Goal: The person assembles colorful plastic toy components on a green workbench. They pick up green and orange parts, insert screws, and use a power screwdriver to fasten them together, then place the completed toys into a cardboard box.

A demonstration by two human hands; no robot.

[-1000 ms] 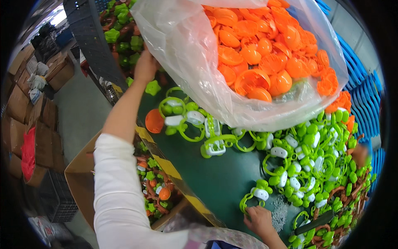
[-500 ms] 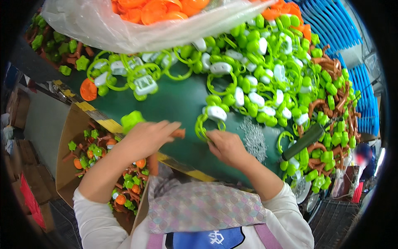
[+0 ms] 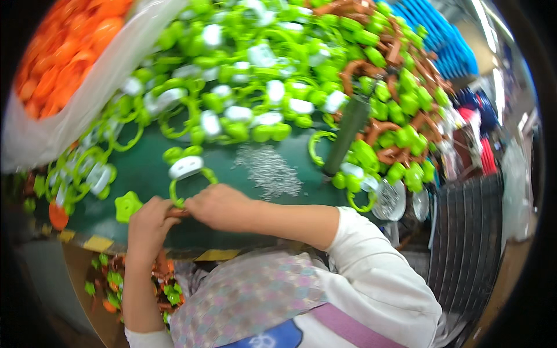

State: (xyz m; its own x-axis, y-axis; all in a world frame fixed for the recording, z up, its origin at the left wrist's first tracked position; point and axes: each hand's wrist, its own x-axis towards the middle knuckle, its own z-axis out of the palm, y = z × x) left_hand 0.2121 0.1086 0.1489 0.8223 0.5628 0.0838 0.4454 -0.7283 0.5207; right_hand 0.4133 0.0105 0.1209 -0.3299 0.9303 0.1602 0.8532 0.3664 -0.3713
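Note:
Over the near edge of the green worktable [image 3: 232,231], my two hands meet. My left hand [image 3: 148,225] is closed on a brown plastic piece [image 3: 178,213] whose end shows between the hands. A green star-shaped part [image 3: 128,207] shows just left of its fingers; whether it joins the brown piece is hidden. My right hand [image 3: 217,206] pinches a bright green plastic ring [image 3: 173,188], close against the brown piece. The ring carries a white oval part [image 3: 187,167] and green knobs on its far side. The contact between ring and brown piece is covered by my fingers.
A heap of green rings with white parts [image 3: 238,113] covers the far table. A dark green electric screwdriver [image 3: 348,133] and small metal screws [image 3: 268,171] lie to the right. An open bag of orange parts [image 3: 69,64] stands far left. A cardboard box [image 3: 81,284] sits below.
The view has swung to the right. My hands have come together, bringing the brown piece up to the green ring. My left hand has turned and its fingers are now curled.

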